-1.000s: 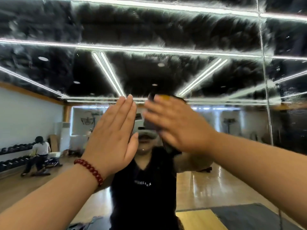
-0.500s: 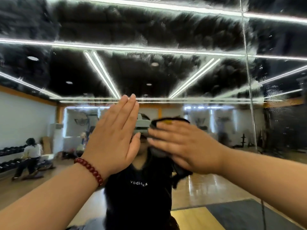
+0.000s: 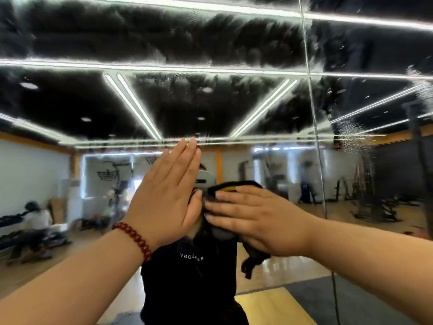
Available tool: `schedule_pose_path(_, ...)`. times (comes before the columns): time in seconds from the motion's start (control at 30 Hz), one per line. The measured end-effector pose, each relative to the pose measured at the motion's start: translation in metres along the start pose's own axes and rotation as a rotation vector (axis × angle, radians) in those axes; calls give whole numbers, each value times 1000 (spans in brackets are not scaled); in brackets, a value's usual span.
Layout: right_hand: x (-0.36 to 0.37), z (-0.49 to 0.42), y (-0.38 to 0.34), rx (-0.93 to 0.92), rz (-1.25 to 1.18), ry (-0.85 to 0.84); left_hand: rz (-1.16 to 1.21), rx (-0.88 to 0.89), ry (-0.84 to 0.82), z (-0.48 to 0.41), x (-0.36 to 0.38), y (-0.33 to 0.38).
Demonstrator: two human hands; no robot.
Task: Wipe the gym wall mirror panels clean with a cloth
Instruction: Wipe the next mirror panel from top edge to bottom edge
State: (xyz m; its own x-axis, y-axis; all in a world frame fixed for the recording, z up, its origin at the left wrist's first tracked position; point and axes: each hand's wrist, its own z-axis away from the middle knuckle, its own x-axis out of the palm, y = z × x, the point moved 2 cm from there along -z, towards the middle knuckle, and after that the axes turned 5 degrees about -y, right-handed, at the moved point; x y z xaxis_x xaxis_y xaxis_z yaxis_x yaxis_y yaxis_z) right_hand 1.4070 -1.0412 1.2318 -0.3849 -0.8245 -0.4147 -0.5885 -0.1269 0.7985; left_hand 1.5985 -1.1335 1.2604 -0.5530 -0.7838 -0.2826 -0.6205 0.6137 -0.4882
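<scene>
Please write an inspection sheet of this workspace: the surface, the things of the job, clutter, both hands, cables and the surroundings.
Surface: mirror panel is streaked and smeared across its upper part; water drops near the vertical seam on the right.
Job's things: dark cloth with a yellow patch, pressed on the glass, one corner hanging below.
Clutter: nothing seen.
Hands: left hand flat, fingers straight and pointing up, by the glass, with a red bead bracelet on the wrist; right hand flat over the cloth, pressing it.
Cables: nothing seen.
Surroundings: the reflection shows a gym with wooden floor, ceiling light strips, equipment, and another person low at the left.
</scene>
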Motion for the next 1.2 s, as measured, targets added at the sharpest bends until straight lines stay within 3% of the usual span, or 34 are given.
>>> schedule_pose_path(0.07, -2, 10, 6, -16, -7, -52, -12, -5, -9, -1, 1, 8)
schedule_pose_path(0.2, -42, -15, 80, 343, -45, 81, -7, -4, 2, -19, 0, 30)
schedule_pose_path(0.27, -51, -20, 101, 412, -27, 107, 7, -1, 4, -29, 2, 40)
schedule_pose_path(0.4, -20, 17, 64, 230, -1, 135, -4, 10, 13, -30, 9, 52)
schedule_pose_path(0.5, -5, 54, 34, 57, -4, 1, -3, 5, 14, -26, 12, 58)
schedule_pose_path(0.57, -16, 55, 54, 80, -24, 18, -6, 16, 11, -29, 12, 65)
schedule_pose_path(0.67, -46, 40, 113, 332, 21, 128, 8, 16, 22, -40, 11, 78)
schedule_pose_path(0.73, -48, 41, 125, 371, 54, 125, 13, 8, 24, -45, 13, 84)
schedule_pose_path(0.9, -2, 90, 46, 108, 44, 38, 0, 14, -28, -35, 23, 94)
schedule_pose_path(0.97, -5, 96, 48, 70, 36, 3, -6, 20, -36, -31, 24, 98)
schedule_pose_path(1.1, -33, 66, 119, 383, 35, 125, 5, 27, -31, -28, 25, 103)
schedule_pose_path(1.2, -26, 60, 117, 488, 35, 188, 25, 2, -43, -16, 28, 108)
